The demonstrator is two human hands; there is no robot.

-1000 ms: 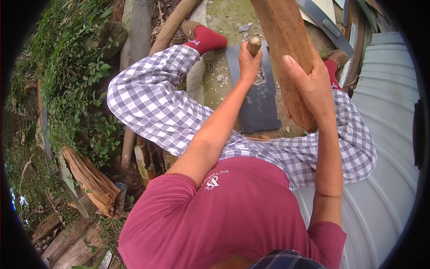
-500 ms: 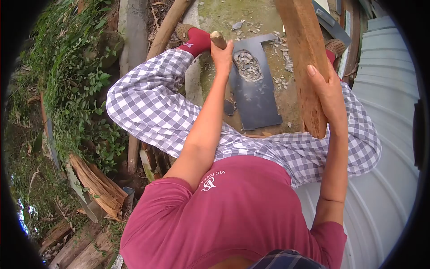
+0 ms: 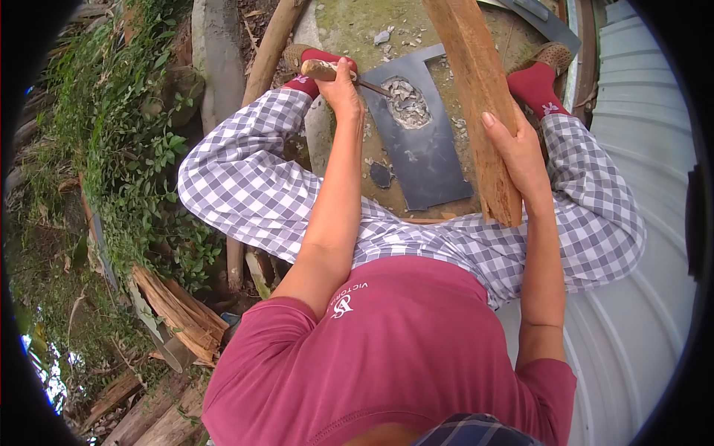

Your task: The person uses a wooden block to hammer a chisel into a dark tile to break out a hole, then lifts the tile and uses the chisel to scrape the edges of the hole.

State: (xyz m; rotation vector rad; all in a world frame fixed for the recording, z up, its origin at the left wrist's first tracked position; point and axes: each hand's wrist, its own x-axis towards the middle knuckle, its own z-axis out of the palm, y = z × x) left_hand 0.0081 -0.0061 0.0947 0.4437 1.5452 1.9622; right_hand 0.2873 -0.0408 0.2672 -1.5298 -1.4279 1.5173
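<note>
My left hand [image 3: 342, 98] is closed around the wooden handle of a tool [image 3: 321, 70]. From the handle a thin metal shaft runs right, its end at a pile of pale grey chips [image 3: 407, 102]. The chips fill an oval patch on a flat dark grey sheet [image 3: 435, 167], which lies on the ground between my legs. A long, rough wooden beam [image 3: 472, 89] slants over the sheet's right side. My right hand [image 3: 522, 152] grips the beam near its lower end, thumb on top.
Loose chips lie scattered on the mossy ground [image 3: 372, 18], and a small dark piece [image 3: 381, 175] sits beside the sheet. Logs [image 3: 271, 52] and vines [image 3: 126, 149] are at left, with split wood [image 3: 178, 312] below. Pale corrugated sheeting [image 3: 632, 334] covers the right.
The tool has tipped from pointing its handle end up at me to lying sideways, its shaft now showing toward the chips. My right hand and the beam have shifted left.
</note>
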